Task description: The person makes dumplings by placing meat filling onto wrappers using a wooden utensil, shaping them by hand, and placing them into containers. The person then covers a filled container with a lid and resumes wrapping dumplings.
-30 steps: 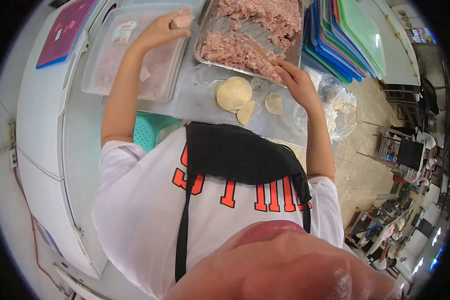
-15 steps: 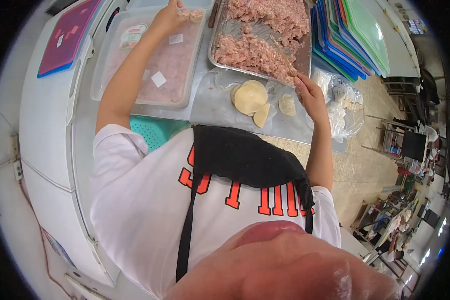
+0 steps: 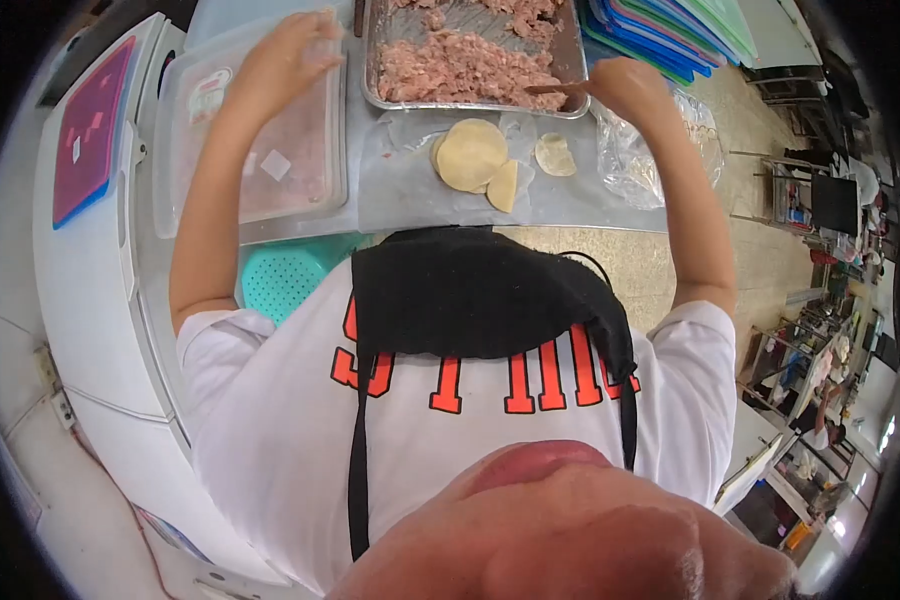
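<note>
My right hand [image 3: 625, 85] is closed around a thin brown flat stick [image 3: 552, 89], perhaps a spatula. The stick's end lies over the pink minced meat [image 3: 460, 70] at the near right corner of a metal tray [image 3: 475, 104]. My left hand [image 3: 295, 55] is over the translucent plastic box [image 3: 315, 195], near its upper right corner, fingers bent and apart. The hand hides whatever lies beneath. Nearer me sit a stack of round pale dough wrappers [image 3: 472, 155], a folded wrapper [image 3: 503, 186] and a loose wrapper [image 3: 556, 155], all on clear plastic sheeting.
Coloured plastic sheets or boards [image 3: 660, 35] are stacked right of the tray. Below them lies a crumpled clear plastic bag [image 3: 635, 165]. A white appliance [image 3: 80, 270] stands at left, a pink board on it. A turquoise perforated basket [image 3: 285, 280] is below the table edge.
My left hand has shifted left and slightly down from beside the small round filled dumplings, which no longer show clearly. My right hand remains at the tray's corner; the whole view has shifted.
</note>
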### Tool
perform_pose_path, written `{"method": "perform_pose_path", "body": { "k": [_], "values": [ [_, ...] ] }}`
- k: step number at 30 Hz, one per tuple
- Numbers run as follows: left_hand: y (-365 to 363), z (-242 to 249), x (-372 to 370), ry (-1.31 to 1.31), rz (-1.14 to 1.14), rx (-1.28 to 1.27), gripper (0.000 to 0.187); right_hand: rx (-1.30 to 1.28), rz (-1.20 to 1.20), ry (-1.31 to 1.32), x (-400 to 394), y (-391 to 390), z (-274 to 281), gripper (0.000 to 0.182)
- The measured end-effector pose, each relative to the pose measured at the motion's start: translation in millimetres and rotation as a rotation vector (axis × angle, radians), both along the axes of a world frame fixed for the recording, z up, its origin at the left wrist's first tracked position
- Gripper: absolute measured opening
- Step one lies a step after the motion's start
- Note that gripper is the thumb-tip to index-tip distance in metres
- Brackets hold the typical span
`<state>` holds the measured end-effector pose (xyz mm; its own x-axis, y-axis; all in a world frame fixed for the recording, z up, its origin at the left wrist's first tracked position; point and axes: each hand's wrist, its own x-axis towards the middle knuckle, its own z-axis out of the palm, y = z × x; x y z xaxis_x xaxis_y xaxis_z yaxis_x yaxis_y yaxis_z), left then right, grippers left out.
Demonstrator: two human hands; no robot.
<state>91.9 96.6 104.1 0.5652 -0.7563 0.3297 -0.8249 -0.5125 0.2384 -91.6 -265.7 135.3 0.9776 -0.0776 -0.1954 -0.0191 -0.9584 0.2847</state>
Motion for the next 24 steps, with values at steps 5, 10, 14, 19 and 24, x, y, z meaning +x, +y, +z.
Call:
{"method": "perform_pose_path", "body": {
  "k": [5,10,14,19,24],
  "values": [
    [-68,-35,-108,0.394,-0.333,-0.191,0.021,0.036,0.336,-0.299,0,10,-76,0.019],
    [-129,-104,-173,0.44,-0.524,-0.158,0.021,-0.01,0.258,-0.102,-10,-20,-54,0.014],
    [-141,-114,-203,0.094,-0.432,0.032,0.024,0.03,0.284,-0.121,-2,-36,-29,0.019],
    [-146,-122,-210,0.057,-0.349,0.048,0.021,0.313,0.5,-0.327,-23,-19,-87,0.022],
    [-148,-110,-214,0.166,-0.233,-0.085,0.012,0.663,0.25,-0.148,-19,-32,-78,0.034]
  ]
}}
